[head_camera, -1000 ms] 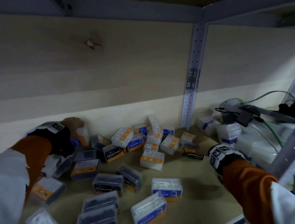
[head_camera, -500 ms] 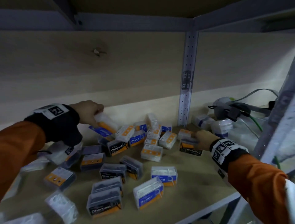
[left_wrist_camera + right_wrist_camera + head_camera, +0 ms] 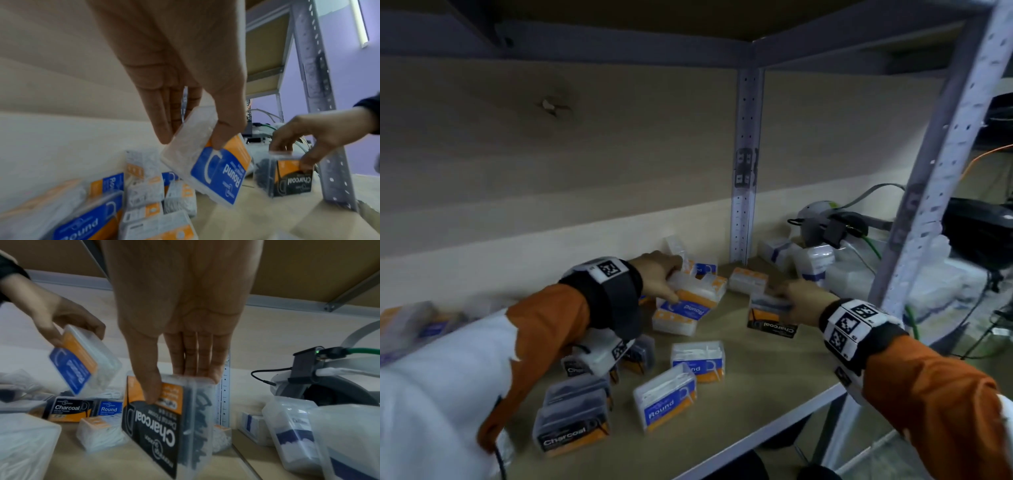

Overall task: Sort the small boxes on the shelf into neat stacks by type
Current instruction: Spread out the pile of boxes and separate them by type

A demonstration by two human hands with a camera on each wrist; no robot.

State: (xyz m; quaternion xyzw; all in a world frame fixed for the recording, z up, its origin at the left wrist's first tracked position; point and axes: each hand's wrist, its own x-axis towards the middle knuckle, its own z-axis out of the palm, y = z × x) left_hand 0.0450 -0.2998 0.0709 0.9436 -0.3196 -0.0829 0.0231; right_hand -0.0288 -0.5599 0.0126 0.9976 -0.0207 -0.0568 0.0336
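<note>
My left hand (image 3: pixel 661 277) pinches a clear box with a blue and orange "Round" label (image 3: pixel 216 168), thumb on its face, and holds it tilted above the pile of white boxes (image 3: pixel 681 318) in the shelf's middle. My right hand (image 3: pixel 796 301) grips a dark "Charcoal" box (image 3: pixel 162 423) standing on edge on the shelf board (image 3: pixel 756 377), thumb on its label, fingers behind it. In the right wrist view the Round box (image 3: pixel 82 360) hangs at the left. More Round (image 3: pixel 667 401) and Charcoal (image 3: pixel 571 428) boxes lie near the front edge.
A metal upright (image 3: pixel 744 164) stands at the back behind the boxes, another (image 3: pixel 935 164) at the front right. Beyond it sit white wrapped packs (image 3: pixel 811 263), a white device (image 3: pixel 822 219) with a green cable, and clear tubs (image 3: pixel 294 431). Several boxes lie blurred at far left.
My left hand has carried the Round box from the back left wall rightward to above the middle pile. The right hand has lifted the Charcoal box onto its edge. The head view swung right.
</note>
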